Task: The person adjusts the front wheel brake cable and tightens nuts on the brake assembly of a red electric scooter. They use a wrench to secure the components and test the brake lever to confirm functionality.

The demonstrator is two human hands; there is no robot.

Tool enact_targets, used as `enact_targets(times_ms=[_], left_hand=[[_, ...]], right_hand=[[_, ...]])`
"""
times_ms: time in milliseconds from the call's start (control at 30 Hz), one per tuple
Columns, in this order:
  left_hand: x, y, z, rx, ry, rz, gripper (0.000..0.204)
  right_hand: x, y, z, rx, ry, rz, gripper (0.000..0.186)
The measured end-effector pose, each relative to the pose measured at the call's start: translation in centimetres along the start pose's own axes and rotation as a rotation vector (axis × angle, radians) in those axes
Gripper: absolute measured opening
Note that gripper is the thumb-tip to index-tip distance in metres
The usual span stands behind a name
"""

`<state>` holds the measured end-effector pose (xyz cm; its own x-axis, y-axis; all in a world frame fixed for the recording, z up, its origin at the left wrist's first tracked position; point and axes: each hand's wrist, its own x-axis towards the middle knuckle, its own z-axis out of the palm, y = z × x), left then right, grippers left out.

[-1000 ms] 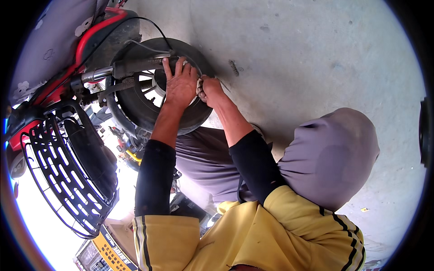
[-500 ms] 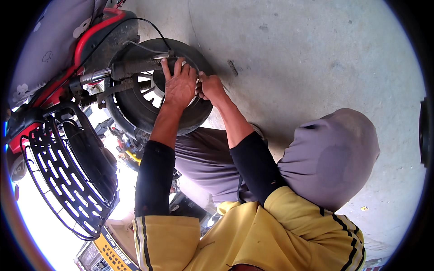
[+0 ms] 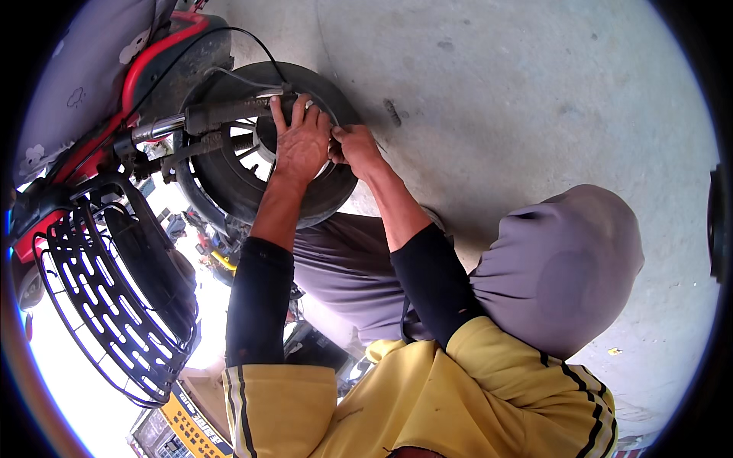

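Item: small front wheel [image 3: 229, 179] of a red scooter [image 3: 153, 57], black tyre, spoked hub, standing on the concrete floor [image 3: 519, 99] at upper left of the view.

Obscured: the hub centre lies under the left hand [image 3: 303, 145]; what sits at the axle cannot be made out. The scooter body is cut off by the dark rim of the view. The wheel's lower edge passes behind a grey-trousered thigh [image 3: 343, 267]. Objects below the basket are washed out by glare and unreadable.

Left hand: laid flat over the hub, fingers [image 3: 294, 111] stretched and slightly spread, tips reaching the black fork leg [image 3: 229, 114] that crosses the wheel. Whether anything is held beneath the palm cannot be told.

Right hand: [image 3: 357, 149] just beside the left, touching it at the thumb side, fingers [image 3: 340, 137] curled and pressed together at the tyre's right edge. They appear to pinch something small; it is hidden between the two hands.

Also present: black wire basket [image 3: 107, 305] at left; thin black cable [image 3: 259, 46] arching over the tyre; black undersleeves and yellow striped shirt [image 3: 427, 397]; raised grey knee [image 3: 565, 267] at right.
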<state>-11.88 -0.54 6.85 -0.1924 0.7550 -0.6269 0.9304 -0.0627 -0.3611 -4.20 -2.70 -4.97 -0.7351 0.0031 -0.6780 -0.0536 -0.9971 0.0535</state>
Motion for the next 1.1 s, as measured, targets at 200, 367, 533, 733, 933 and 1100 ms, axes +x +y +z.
enact_targets(times_ms=[200,367,533,733,933,1100], left_hand=[[0.1,0.0,0.2,0.029,-0.012,-0.005,0.026],[0.0,0.1,-0.3,0.011,-0.031,-0.01,0.024],[0.1,-0.1,0.1,0.032,0.003,0.003,0.024],[-0.1,0.1,-0.1,0.012,-0.026,-0.006,0.024],[0.1,0.0,-0.1,0.016,-0.015,-0.011,0.024],[0.0,0.0,0.0,0.014,-0.04,-0.016,0.023]], right_hand=[[1.1,-0.3,-1.0,0.219,-0.046,0.339,0.04],[-0.6,-1.2,-0.5,-0.019,-0.016,0.084,0.039],[0.5,-0.2,-0.6,0.124,-0.041,0.146,0.041],[-1.2,-1.8,0.0,-0.072,-0.013,0.059,0.038],[-0.5,-0.4,-0.2,0.111,0.005,0.104,0.038],[-0.3,-1.5,-0.1,0.0,0.012,0.196,0.04]])
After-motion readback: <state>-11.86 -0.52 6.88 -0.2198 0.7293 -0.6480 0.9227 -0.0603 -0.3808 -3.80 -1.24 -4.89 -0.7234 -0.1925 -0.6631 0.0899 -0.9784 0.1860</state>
